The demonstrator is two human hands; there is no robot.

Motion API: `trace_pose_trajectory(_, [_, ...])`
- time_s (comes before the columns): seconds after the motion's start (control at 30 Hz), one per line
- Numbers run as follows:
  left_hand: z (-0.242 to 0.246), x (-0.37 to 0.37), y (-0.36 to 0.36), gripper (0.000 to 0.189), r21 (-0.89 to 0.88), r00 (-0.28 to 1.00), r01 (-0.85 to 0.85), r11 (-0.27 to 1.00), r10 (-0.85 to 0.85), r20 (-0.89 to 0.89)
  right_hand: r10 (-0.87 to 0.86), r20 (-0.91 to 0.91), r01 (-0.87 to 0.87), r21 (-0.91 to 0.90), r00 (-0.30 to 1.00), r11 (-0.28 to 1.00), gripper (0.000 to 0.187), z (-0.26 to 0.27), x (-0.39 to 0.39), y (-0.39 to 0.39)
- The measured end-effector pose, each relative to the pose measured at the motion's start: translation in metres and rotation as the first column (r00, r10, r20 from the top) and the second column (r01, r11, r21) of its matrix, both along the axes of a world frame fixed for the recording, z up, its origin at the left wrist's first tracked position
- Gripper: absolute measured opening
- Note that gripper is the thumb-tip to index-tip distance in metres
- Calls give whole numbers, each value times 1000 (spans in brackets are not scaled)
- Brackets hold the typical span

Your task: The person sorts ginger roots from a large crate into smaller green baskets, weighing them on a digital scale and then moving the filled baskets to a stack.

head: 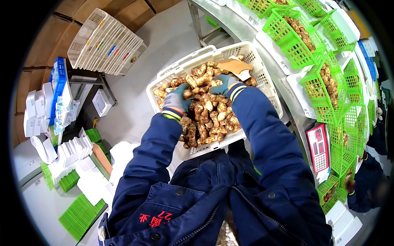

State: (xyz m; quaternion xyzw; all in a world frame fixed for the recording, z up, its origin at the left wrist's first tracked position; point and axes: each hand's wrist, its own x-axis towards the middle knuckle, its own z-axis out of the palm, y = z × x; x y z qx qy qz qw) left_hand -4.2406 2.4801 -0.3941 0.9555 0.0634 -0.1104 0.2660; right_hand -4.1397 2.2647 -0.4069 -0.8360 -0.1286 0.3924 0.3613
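Note:
A white plastic crate [264, 80] in front of me is heaped with knobbly brown-and-cream tuber-like pieces [212, 115]. Both hands wear grey-and-teal gloves and are down in the heap. My left hand [178, 97], at the left of the pile, has its fingers curled around one piece [186, 93]. Further right, my right hand [224, 84] has thumb and fingers on either side of another piece [216, 83]. Torn brown cardboard [234, 65] lies on the pile just beyond my right hand. The undersides of the held pieces are hidden.
On the right, a steel table [243, 30] carries green baskets [289, 49] of similar pieces, white boxes and a red scale [318, 148]. Stacked white crates [106, 46] stand at the back left. Nearer left are foam trays [72, 152] and stacked green baskets [81, 215]. Another person's sleeve [366, 187] shows far right.

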Motion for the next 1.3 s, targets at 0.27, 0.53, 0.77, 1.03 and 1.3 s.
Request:
trace_pose_trajectory(0.27, [3, -37, 3, 53, -918, 951, -291, -270, 25, -309, -216, -58, 223, 302, 975, 927, 64, -33, -9, -30])
trace_pose_trajectory(0.53, [5, -37, -49, 45, -870, 869, -493, 10, -41, -493, -295, -239, 369, 379, 925, 849, 68, -13, -52, -51])
trace_pose_trajectory(0.77, [2, -66, -75, 44, -764, 756, -645, 9, 159, -635, -184, -26, 186, 134, 983, 974, 79, 25, -54, -33])
trace_pose_trajectory(1.03, [-17, -50, -70, 46, -822, 847, -510, -256, 20, -531, -370, -522, 566, 287, 769, 773, 87, 21, -65, -31])
trace_pose_trajectory(1.3, [23, -10, -112, 46, -890, 963, -234, 391, -30, -267, -507, -418, 647, 606, 753, 462, 55, 25, -93, -95])
